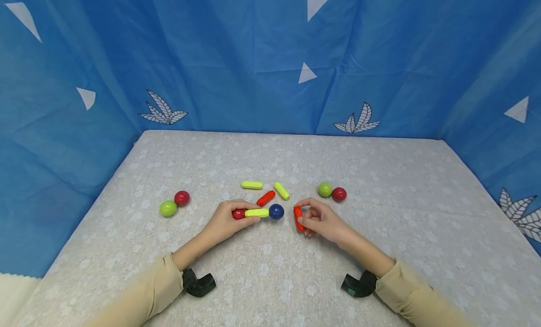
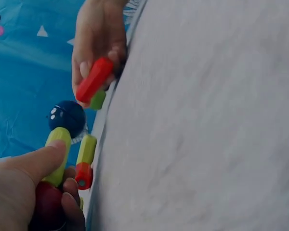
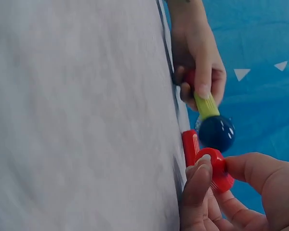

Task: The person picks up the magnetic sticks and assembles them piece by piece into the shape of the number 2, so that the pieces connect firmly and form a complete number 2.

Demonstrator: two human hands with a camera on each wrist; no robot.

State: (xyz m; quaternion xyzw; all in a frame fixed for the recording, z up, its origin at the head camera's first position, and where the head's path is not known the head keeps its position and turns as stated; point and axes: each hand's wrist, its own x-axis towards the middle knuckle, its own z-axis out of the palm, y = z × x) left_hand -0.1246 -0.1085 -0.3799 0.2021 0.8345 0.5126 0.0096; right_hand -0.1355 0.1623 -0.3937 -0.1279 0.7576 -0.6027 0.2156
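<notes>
My left hand [image 1: 226, 220] grips a yellow-green toy rod [image 1: 257, 213], its thumb lying along the rod. A dark red ball [image 1: 238, 214] sits at the rod's near-hand end, partly covered by fingers, and a shiny blue ball [image 1: 276, 211] is joined to the other end. To the right, my right hand [image 1: 323, 220] pinches a red toy rod [image 1: 299, 219] between thumb and fingertips. In the right wrist view, that red rod [image 3: 216, 168] points its round end toward the camera, just below the blue ball [image 3: 216, 133]. A gap separates the two held pieces in the head view.
Behind the hands lie another red rod [image 1: 266, 198] and two yellow-green rods [image 1: 252, 185]. A green ball [image 1: 168, 208] and a red ball [image 1: 182, 198] rest at left; another green ball [image 1: 325, 189] and red ball [image 1: 339, 194] rest at right. Blue curtains [image 1: 253, 59] border the cloth-covered table [image 1: 262, 280].
</notes>
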